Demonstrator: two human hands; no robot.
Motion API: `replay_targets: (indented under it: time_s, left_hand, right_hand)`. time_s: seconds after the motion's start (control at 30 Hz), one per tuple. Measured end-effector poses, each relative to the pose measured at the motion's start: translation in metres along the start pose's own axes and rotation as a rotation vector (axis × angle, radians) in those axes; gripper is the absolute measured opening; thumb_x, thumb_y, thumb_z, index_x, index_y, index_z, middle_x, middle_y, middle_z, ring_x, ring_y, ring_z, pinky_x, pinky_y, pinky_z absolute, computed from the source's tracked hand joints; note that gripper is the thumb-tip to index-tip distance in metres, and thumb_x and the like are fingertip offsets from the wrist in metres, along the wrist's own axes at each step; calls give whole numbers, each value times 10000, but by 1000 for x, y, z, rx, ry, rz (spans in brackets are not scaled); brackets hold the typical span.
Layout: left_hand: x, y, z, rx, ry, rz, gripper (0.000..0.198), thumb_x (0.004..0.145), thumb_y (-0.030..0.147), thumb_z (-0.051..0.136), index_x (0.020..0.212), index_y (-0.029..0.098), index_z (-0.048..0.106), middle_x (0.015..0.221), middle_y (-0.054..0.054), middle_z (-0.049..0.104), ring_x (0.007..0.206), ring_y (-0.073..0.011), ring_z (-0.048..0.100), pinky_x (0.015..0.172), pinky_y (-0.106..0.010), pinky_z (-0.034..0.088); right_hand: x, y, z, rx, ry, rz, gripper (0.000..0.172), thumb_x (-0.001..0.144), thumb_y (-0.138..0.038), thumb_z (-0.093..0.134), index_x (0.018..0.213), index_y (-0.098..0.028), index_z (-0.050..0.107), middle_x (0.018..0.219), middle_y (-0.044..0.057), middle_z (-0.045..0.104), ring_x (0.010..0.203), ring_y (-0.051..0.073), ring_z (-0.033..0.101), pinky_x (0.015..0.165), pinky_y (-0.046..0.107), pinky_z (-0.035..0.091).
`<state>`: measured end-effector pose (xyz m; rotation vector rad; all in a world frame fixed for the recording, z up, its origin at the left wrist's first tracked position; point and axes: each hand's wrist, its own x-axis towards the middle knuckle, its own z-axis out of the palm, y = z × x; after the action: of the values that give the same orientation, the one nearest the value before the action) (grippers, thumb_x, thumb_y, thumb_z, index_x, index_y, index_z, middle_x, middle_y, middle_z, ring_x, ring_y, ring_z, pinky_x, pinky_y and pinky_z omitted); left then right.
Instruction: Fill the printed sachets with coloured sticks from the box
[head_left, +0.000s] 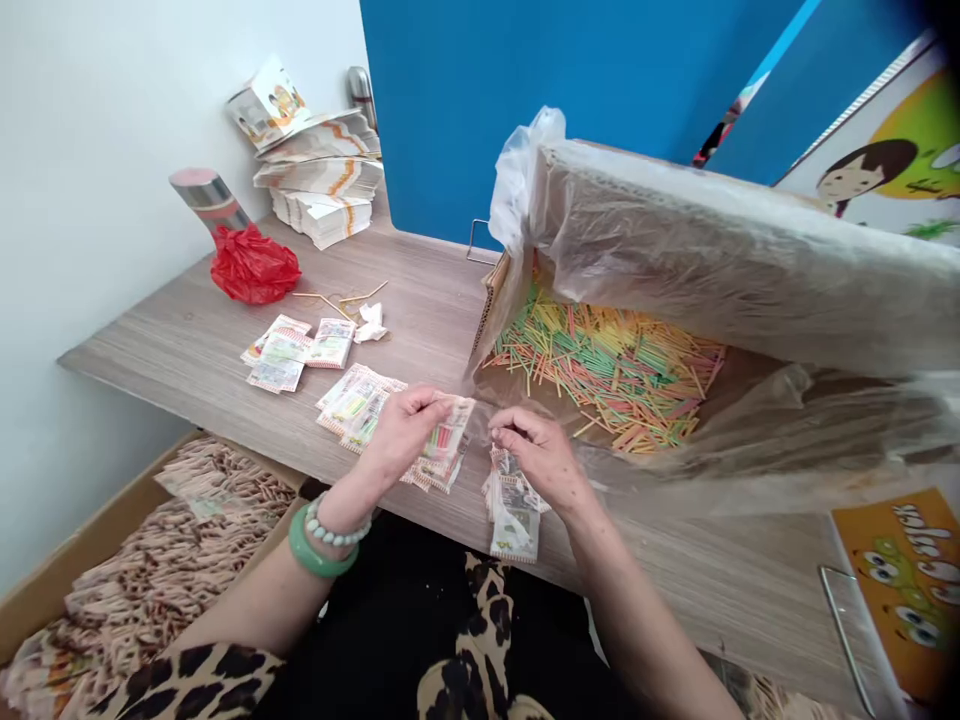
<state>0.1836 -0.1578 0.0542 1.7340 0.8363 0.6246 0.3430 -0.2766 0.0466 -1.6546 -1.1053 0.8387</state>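
Note:
Between thumb and fingers, my left hand (405,425) pinches a small printed packet (448,430) with coloured sticks showing inside. Just to its right, my right hand (536,450) is closed, fingertips together near the packet's edge; what it grips, if anything, is too small to tell. Below my right hand lie flat clear packets (516,530) with striped edges. More filled packets (356,400) overlap on the table left of my left hand, and another small group (281,355) lies farther left.
A plastic-lined carton (487,305) holds many coloured sticks (600,360). A red bag (253,265), stacked printed cards (322,190) and crumpled tissue (370,323) are on the table (427,300). A box of packets (172,540) stands below the left edge.

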Motion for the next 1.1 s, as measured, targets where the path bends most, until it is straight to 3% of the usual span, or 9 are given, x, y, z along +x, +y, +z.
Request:
replay_targets:
  time_s: [0.17,0.3,0.43,0.6,0.67,0.73,0.83,0.97,1.1]
  left_hand:
    - [-10,-41,4,794,27,84,294,929,225,481,719,168,679,868,-103,629,827,-243,567,738,-360,398]
    - [-16,-46,10,1161,140,144,308,966,233,421,1056,180,710,1021,-151,646,830,-283,561,728,-395,381]
    - [-21,-36,6,1114,178,279,323,977,290,437,1155,180,683,1101,-170,644,927,-311,559,777,-413,391]
    - [-34,-27,23,1019,-336,499,298,976,185,414,894,202,700,895,-99,665,878,-263,571,812,-384,402]
    - [-38,-25,37,996,-431,413,282,987,223,419,899,189,684,920,-97,662,861,-253,594,779,-373,418]
    - [-39,-23,49,985,-433,253,267,995,300,434,973,169,666,992,-106,658,839,-249,622,713,-358,428]
    - [-34,-20,64,958,-448,107,252,979,323,482,1107,152,617,1096,-120,650,870,-250,660,657,-330,431]
    - [-25,-22,75,932,-467,76,245,955,317,522,1121,154,601,1100,-132,673,940,-268,677,686,-317,448]
    - [-22,-23,76,935,-425,89,243,948,317,522,1098,152,617,1078,-156,687,926,-274,676,693,-321,449]
  right_hand:
    - [8,17,-16,-258,159,59,168,810,-272,498,792,-229,660,742,-7,645,725,168,569,685,269,392]
    - [19,21,-47,-563,272,144,193,824,-251,480,813,-238,672,778,13,670,739,183,566,668,277,358]
    - [8,16,-65,-669,247,159,212,833,-211,467,796,-235,674,801,18,693,763,185,588,669,274,356]
    - [-36,4,-44,-724,-9,270,222,895,-285,491,788,-244,681,781,13,717,746,188,629,661,272,376]
    - [-53,4,-30,-863,-39,359,265,937,-353,470,860,-224,688,860,65,735,802,216,649,685,292,389]
    - [-63,11,-17,-967,-24,400,298,936,-416,498,997,-186,677,1011,128,726,927,255,655,749,317,408]
    - [-68,28,-9,-926,-15,420,364,879,-445,595,1111,-168,636,1133,141,693,1028,271,640,799,322,417]
    - [-65,42,-13,-801,29,467,191,923,-301,506,1008,-221,658,1012,68,735,922,222,673,706,285,396]
    - [-70,37,-21,-909,9,463,319,986,-247,368,974,-235,687,920,84,752,831,230,690,650,296,367]
